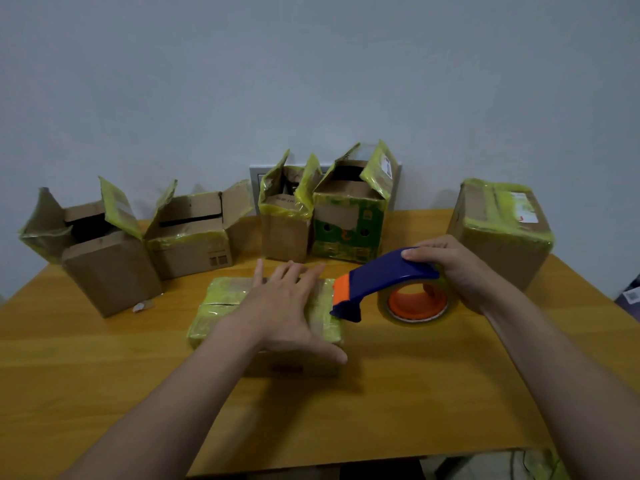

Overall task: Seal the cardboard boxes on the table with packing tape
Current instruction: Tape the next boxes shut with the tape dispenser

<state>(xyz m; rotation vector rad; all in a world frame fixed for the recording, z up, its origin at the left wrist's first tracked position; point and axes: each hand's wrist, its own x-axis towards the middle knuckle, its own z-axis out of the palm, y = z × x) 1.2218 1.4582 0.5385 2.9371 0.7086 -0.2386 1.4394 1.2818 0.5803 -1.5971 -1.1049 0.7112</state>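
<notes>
Six boxes are seen on the table [104,375]. Four open boxes [104,265] are ranged along the back with flaps raised, so these are judged still unsealed. A right box [502,230] is shut and taped over, and is taken as done. The flat box [221,306], at the middle, is the one being worked: its flaps are down, and a dark slit can be made out on its top at left, so its seam is judged not yet covered.

The left hand [287,306] is laid flat on this box, fingers spread and straight. The right hand [453,268] is wrapped round the dispenser [381,282], whose orange nose is set at the box's right edge; the roll [415,306] is held just above the table.

Bare wood is left between the flat box and the near table edge, and to its left. At the back little room is left: two open boxes stand just beyond the fingertips, close to the wall [311,81]. The right box is near the table's right edge, just beside the right hand.
</notes>
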